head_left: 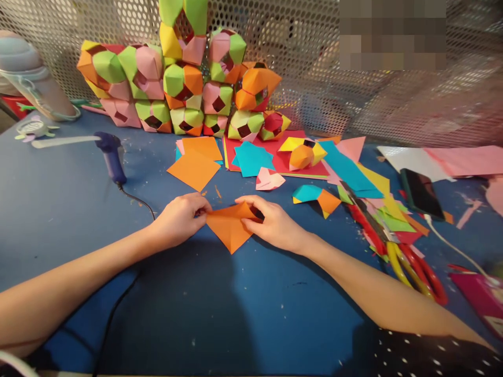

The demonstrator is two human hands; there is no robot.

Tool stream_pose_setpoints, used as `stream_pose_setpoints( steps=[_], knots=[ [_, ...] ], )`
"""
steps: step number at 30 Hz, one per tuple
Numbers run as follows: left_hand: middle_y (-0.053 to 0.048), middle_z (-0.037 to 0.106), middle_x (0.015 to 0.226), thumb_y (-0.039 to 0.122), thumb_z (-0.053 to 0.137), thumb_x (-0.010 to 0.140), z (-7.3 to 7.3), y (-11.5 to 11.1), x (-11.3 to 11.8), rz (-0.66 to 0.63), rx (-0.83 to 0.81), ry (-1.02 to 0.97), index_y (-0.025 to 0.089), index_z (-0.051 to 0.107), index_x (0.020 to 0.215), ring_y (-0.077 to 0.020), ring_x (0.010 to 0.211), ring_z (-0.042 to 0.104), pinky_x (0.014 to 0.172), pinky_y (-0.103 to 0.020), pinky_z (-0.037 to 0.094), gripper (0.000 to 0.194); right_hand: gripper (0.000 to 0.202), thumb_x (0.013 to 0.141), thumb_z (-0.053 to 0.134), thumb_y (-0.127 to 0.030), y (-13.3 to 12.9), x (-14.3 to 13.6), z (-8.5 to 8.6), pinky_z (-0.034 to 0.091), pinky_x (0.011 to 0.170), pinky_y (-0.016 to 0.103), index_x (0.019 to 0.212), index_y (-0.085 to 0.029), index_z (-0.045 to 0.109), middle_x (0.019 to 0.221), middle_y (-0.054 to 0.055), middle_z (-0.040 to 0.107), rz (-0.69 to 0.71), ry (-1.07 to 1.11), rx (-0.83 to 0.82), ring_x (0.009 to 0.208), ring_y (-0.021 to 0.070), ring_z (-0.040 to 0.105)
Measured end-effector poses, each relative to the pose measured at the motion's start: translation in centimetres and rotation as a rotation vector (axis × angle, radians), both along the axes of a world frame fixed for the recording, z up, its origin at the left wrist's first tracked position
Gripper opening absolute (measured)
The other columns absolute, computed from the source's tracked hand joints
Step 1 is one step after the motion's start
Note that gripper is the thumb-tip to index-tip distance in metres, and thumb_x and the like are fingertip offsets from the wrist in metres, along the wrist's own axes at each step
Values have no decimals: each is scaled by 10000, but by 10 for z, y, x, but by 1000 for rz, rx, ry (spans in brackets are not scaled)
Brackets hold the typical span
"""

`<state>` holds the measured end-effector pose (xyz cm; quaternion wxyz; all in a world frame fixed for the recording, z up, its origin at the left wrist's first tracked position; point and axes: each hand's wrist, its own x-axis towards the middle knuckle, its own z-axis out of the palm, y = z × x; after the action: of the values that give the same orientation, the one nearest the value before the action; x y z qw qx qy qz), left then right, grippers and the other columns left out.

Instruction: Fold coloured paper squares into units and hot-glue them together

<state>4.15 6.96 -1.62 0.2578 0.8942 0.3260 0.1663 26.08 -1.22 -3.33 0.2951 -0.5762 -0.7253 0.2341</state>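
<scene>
An orange sheet of paper (230,228), its upper part folded over, is held between my two hands above the blue table. My left hand (183,217) pinches its left corner, fingers closed. At the right corner, my right hand (275,222) grips the paper between thumb and fingers, with the edge there curling up. Just beyond my hands are loose orange squares (192,170), a blue paper piece (253,158) and a small pink folded piece (270,179). A blue and orange folded strip (316,198) lies to the right of my right hand.
Folded-paper balls (183,86) are stacked along a perforated metal screen (306,63). A blue glue gun (112,154) with its cord stands left. Scissors (408,262) lie among paper scraps on the right, near a phone (422,193) on a cable. A bottle (37,78) stands far left.
</scene>
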Motion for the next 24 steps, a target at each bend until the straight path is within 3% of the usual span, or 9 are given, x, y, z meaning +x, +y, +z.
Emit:
stream_pose_setpoints(
  steps=[5, 9, 14, 19, 24],
  knots=[
    [-14, 586, 746, 72, 479, 747, -2, 6, -4, -114, 56, 37, 161, 623, 775, -122, 687, 550, 625, -219, 419, 171, 233, 777, 455, -51, 0, 2, -5, 471, 682, 312, 947, -180, 549, 813, 41, 560, 199, -157, 270, 744, 162, 532],
    [-31, 586, 765, 78, 459, 767, -2, 7, -5, -172, 111, 64, 154, 611, 775, -139, 730, 554, 663, -236, 430, 170, 131, 830, 522, -126, 0, -3, -7, 474, 742, 356, 952, -169, 540, 885, 79, 605, 146, -169, 395, 835, 198, 568],
    [-27, 603, 777, 85, 453, 781, 0, 10, -6, -228, 109, 76, 160, 607, 790, -139, 745, 553, 674, -235, 430, 172, 141, 849, 517, -88, -1, -1, -11, 461, 773, 360, 941, -189, 552, 888, 56, 655, 218, -141, 558, 827, 171, 607],
    [-23, 627, 796, 94, 470, 786, 5, 18, -9, -290, 62, 46, 157, 618, 793, -122, 741, 567, 678, -215, 433, 161, 170, 833, 485, -61, -2, 3, -10, 463, 749, 347, 941, -169, 559, 943, 87, 668, 374, -286, 639, 902, 188, 609],
    [-26, 632, 815, 114, 485, 791, 6, 23, -11, -321, -3, 41, 154, 635, 825, -119, 740, 577, 687, -212, 443, 160, 174, 830, 464, -63, -2, 2, -5, 458, 757, 342, 931, -153, 574, 923, 79, 687, 428, -415, 694, 877, 181, 608]
  ],
)
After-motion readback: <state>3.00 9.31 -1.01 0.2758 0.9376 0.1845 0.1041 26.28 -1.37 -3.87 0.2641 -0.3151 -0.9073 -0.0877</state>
